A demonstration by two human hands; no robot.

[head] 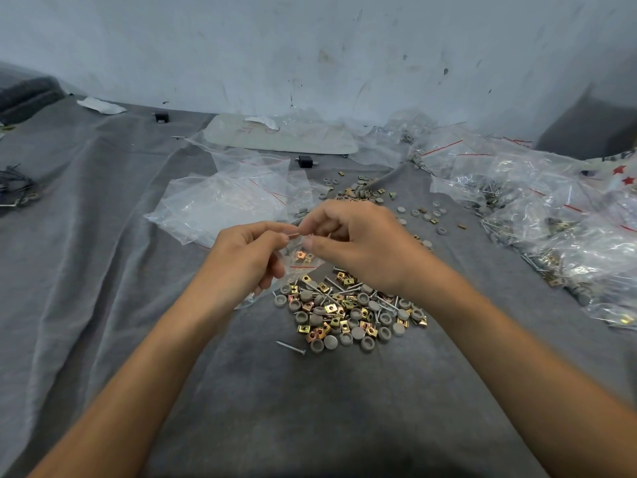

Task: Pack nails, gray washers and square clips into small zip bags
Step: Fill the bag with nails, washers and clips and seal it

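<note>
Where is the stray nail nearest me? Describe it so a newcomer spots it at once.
Start with the gray cloth covering the work surface and find the mixed heap of nails, washers and clips at its middle. The stray nail lies on bare cloth off the heap's near left edge, alone rather than tangled with the rest.

The cloth (pixel 103 270) is plain mid-gray. The wall (pixel 310 46) is pale blue-white, flecked with dark scuffs. Washers (pixel 331 342) are dull gray. Clips (pixel 304 328) are brassy gold, some tinged coppery red. Nails (pixel 290 347) are silver. The small bag (pixel 306 263) is clear with 1 thin red line, and the bags (pixel 224 205) behind are clear with red lines too. The board (pixel 282 138) is pale gray with faint red scrawl. 2 blocks (pixel 304 161) are black. White fabric (pixel 620 174) at right bears red stars.
</note>
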